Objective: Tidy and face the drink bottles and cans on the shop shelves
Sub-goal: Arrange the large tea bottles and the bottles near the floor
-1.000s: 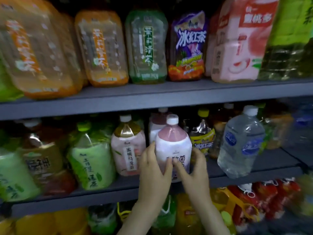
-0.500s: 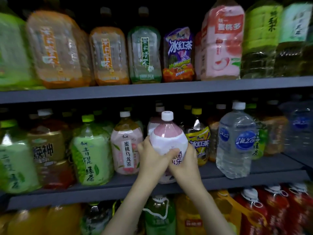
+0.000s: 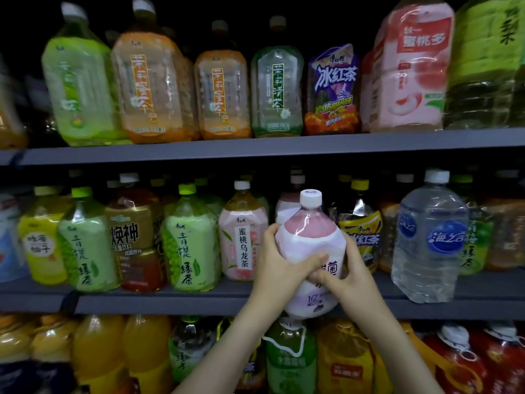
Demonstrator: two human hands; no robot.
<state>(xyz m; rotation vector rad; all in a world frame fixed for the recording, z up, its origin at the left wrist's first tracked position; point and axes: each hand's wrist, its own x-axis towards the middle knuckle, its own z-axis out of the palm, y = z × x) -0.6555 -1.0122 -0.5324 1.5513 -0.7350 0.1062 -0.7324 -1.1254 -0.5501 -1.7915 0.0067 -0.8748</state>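
Note:
A large pink and white drink bottle [image 3: 311, 237] with a white cap is tilted and held at the front edge of the middle shelf [image 3: 170, 304], its base hanging past the edge. My left hand [image 3: 279, 265] grips its left side with the thumb across the label. From the right, my right hand [image 3: 349, 275] wraps around the bottle. A second pink bottle [image 3: 287, 206] stands behind it. Beside it on the left is a peach oolong tea bottle [image 3: 243, 240], and on the right a yellow-labelled iced tea bottle [image 3: 362, 234].
A clear water bottle [image 3: 429, 243] leans at the shelf's right front. Green tea bottles [image 3: 190, 240] and a brown bottle [image 3: 133, 237] fill the left. The top shelf [image 3: 255, 147] carries large tea bottles and a pink pack [image 3: 412, 72]. Orange and red bottles [image 3: 142, 354] sit below.
Both hands went from touching the pink bottle's front to gripping it, then drew it forward and tilted it off the shelf edge. The camera view moved closer.

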